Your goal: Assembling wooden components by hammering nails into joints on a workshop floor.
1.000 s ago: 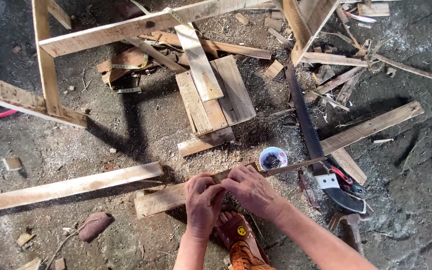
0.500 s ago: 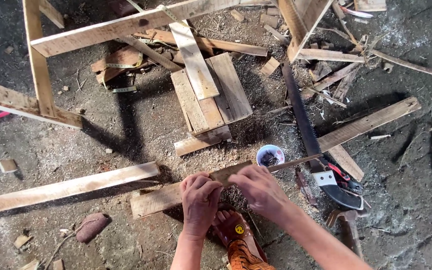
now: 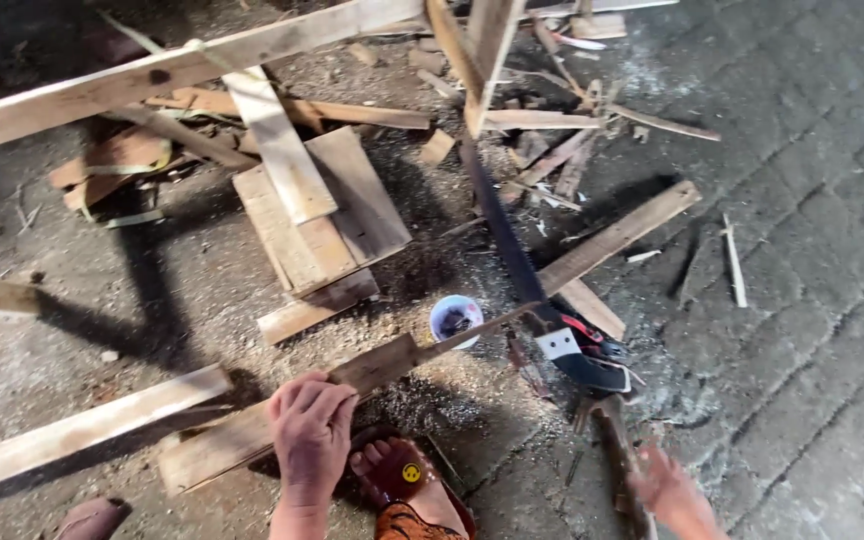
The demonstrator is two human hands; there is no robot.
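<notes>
My left hand (image 3: 310,432) presses down on a rough wooden plank (image 3: 222,448) lying on the ground, fingers curled over its far edge. The plank narrows into a thin split strip (image 3: 477,328) that runs up to the right. My right hand (image 3: 668,488) is off the plank at the lower right, blurred, with fingers apart. It is beside the wooden handle of a hammer (image 3: 617,450) on the ground, not closed on it. My foot in a brown sandal (image 3: 407,480) rests just right of my left hand, by the plank's near edge.
A small white bowl of nails (image 3: 455,318) stands behind the strip. A hand saw (image 3: 512,255) with a dark blade lies beside it. Stacked boards (image 3: 317,215), a long pale plank (image 3: 72,435), a wooden frame (image 3: 182,65) and offcuts (image 3: 552,150) lie around on the brick ground.
My right hand has left the plank and swung down to the right, beside the hammer handle. The view has turned right. My left hand stays on the plank.
</notes>
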